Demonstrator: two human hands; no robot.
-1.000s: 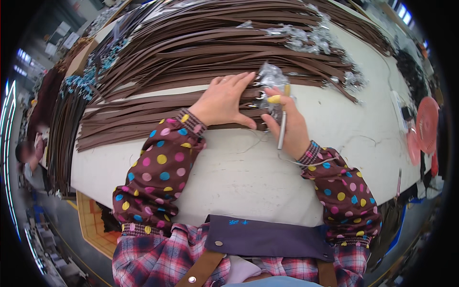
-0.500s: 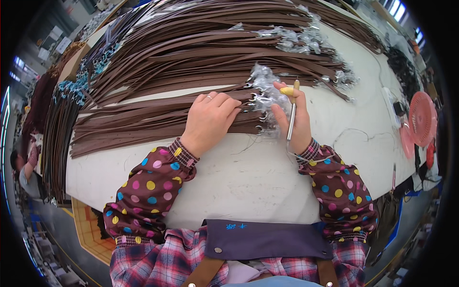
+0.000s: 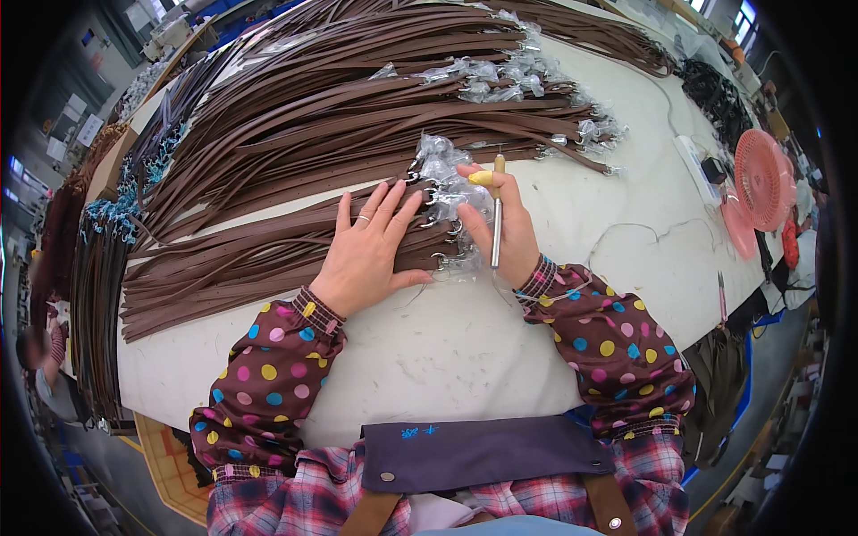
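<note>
My left hand [image 3: 365,255] lies flat with spread fingers across a bundle of brown straps [image 3: 241,259], close to their metal-fitted ends. Silver hooks or buckles [image 3: 429,195] on those ends are partly wrapped in clear plastic [image 3: 442,165]. Beside the plastic, my right hand [image 3: 509,228] is closed around a slim pen-shaped tool [image 3: 497,223] with a silver shaft and a tan upper part. The tool stands nearly upright, and a thin wire seems to run from its lower end. A yellow cover [image 3: 481,179] sits on a right finger.
More brown straps [image 3: 357,89] with plastic-wrapped ends are heaped across the far side of the white table [image 3: 447,357]. At the right are a pink plastic basket [image 3: 764,179], a power strip [image 3: 697,170] and a loose cable [image 3: 657,234]. Another person [image 3: 54,357] is at the far left.
My left hand's fingers have opened out from a bent, bunched pose and now lie spread on the straps. My right hand still holds the tool by the plastic. The whole view has shifted slightly.
</note>
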